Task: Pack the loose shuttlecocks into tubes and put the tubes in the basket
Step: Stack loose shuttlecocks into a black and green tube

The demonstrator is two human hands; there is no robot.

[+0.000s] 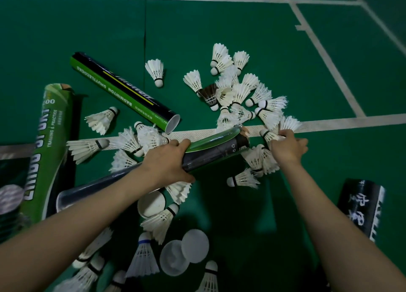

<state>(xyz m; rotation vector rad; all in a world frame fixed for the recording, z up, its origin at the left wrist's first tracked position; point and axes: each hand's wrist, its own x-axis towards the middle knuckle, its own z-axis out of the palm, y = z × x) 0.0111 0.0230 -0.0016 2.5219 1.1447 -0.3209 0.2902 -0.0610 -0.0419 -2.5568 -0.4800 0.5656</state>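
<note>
My left hand grips a dark tube with a green stripe, held nearly level above the floor, its open torn end pointing right. Just right of that opening, my right hand closes on a white shuttlecock at the edge of a big pile of shuttlecocks. More loose shuttlecocks lie left of my left hand and near my body. An open black and green tube lies on the floor at upper left. No basket shows in this view.
A large green tube lies at the left edge, and a black tube with white script at the right. Several round white caps lie near my body. The floor is a green court with white lines.
</note>
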